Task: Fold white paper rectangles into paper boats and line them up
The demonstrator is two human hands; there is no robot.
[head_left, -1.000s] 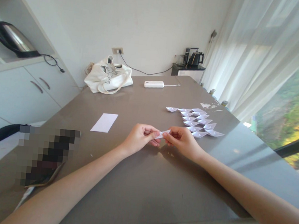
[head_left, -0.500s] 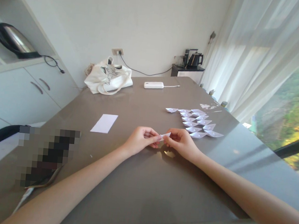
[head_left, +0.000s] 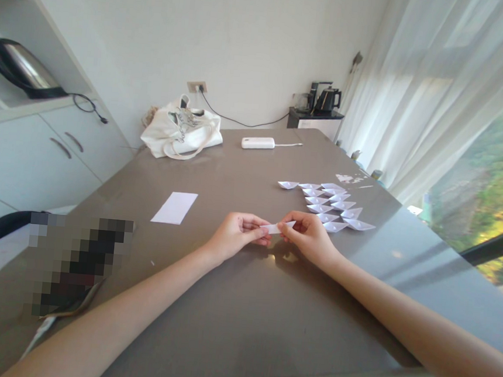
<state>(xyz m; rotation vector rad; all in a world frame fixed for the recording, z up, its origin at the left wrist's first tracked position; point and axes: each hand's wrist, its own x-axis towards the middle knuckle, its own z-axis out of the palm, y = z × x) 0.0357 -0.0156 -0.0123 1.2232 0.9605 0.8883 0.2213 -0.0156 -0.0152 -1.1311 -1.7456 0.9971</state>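
Note:
Both my hands meet over the middle of the grey table, just above its top. My left hand and my right hand each pinch one end of a small folded white paper piece. Several finished white paper boats lie in rows just beyond my right hand. A flat white paper sheet lies to the left of my left hand.
A white handbag and a white power bank with a cable sit at the far edge. A blurred dark object lies at the near left. Cabinets stand left, a curtained window right, kettles on a stand behind.
The folded paper between my fingers has been stretched slightly wider, and my right hand has shifted a little to the right. Everything else stays put.

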